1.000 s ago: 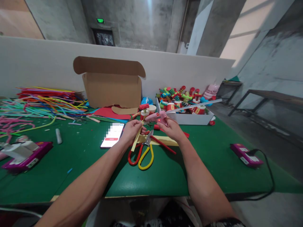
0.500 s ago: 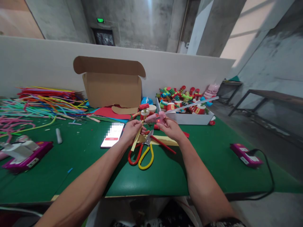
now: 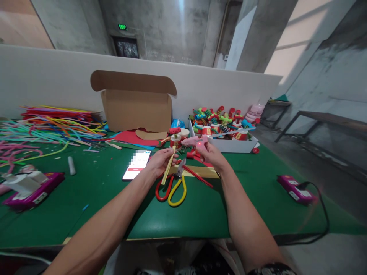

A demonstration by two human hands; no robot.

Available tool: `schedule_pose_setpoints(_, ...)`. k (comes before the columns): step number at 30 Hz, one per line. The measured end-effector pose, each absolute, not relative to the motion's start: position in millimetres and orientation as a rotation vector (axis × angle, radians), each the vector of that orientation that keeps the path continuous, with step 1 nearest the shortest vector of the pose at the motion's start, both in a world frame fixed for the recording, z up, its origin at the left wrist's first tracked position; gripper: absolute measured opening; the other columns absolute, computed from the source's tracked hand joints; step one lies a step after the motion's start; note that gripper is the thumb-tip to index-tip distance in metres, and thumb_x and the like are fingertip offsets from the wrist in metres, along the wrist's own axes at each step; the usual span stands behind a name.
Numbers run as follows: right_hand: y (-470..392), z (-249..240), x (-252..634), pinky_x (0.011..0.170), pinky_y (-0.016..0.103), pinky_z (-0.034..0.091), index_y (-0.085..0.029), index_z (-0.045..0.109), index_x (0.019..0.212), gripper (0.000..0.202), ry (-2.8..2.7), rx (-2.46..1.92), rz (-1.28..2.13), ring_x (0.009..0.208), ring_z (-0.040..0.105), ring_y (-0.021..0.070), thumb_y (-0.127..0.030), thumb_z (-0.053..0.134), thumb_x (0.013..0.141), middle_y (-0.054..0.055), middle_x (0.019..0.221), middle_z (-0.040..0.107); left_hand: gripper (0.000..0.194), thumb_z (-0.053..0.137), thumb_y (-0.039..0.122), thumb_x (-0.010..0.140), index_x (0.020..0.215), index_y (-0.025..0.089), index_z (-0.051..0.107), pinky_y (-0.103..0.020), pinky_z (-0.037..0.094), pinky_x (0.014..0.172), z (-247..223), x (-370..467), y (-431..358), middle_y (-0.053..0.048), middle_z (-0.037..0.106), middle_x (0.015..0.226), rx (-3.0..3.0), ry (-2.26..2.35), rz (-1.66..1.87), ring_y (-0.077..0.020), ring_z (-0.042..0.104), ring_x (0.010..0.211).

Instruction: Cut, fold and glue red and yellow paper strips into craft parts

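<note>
From the head camera, here's the left hand (image 3: pixel 163 162), thumb and fingers pinching the upper end of a yellow strip (image 3: pixel 168 172), which slants down above the green tabletop (image 3: pixel 200 217). Over to the right hand (image 3: pixel 212 156): fingers curled round the grip of a pink glue gun (image 3: pixel 197 142), red light glowing, nozzle pointing left just beside the strip's top! A translucent glue stick (image 3: pixel 229 133) juts from its back, passing in front of the white box (image 3: pixel 235 147) of colourful toys (image 3: pixel 213 118). Below the hands lie the red-and-yellow-handled scissors (image 3: pixel 179 171), blades upward, and left of them a lit smartphone (image 3: pixel 139 168). Just beyond the left fingertips, a red cup (image 3: pixel 175 142); whether the strip touches it, I can't tell.
</note>
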State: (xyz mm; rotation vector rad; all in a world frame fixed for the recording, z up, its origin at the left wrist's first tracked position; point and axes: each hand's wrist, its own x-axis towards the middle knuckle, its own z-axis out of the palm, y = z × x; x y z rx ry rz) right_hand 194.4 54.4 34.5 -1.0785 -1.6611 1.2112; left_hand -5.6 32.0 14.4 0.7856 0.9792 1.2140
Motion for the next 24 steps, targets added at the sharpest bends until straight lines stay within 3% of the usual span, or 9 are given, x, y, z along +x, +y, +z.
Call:
schedule_pose_setpoints(5,56,35,202,0.044,0.020,0.025,-0.015,0.052,0.076,0.041,-1.648,-1.165,1.143,0.047,0.034,0.0066,-0.056,0.057,0.071,-0.005,0.054,0.044,0.007,0.058,0.017,0.079,0.073,0.013,0.056,-0.018,0.042,0.043,19,-5,29,-0.001,0.057,0.060,0.724,0.866,1.203,-0.0068,0.050,0.045)
schedule_pose_setpoints(14,64,36,260,0.042,0.021,0.017,-0.017,0.050,0.063,0.042,-1.671,-1.631,0.915,0.043,0.024,0.0066,-0.057,0.051,0.076,-0.008,0.044,0.029,0.004,0.060,0.017,0.077,0.075,0.013,0.058,-0.017,0.041,0.043,18,-6,30,-0.001,0.058,0.062,0.779,0.847,1.210,-0.0067,0.050,0.046)
schedule_pose_setpoints(20,68,29,280,0.047,0.022,0.033,-0.016,0.054,0.064,0.033,-1.469,-1.915,0.851,0.045,0.039,0.0088,-0.046,0.054,0.078,-0.002,0.050,0.047,0.008,0.062,0.019,0.075,0.079,0.013,0.060,-0.017,0.040,0.043,14,-7,30,-0.001,0.058,0.062,0.826,0.878,1.167,-0.0071,0.050,0.047)
schedule_pose_setpoints(24,76,21,289,0.053,0.026,0.037,-0.014,0.062,0.069,0.040,-1.605,-2.114,0.618,0.052,0.052,0.0158,-0.045,0.043,0.083,0.006,0.055,0.057,0.011,0.065,0.021,0.073,0.078,0.013,0.059,-0.018,0.040,0.044,13,-7,30,-0.002,0.059,0.062,0.858,0.896,1.153,-0.0074,0.051,0.047)
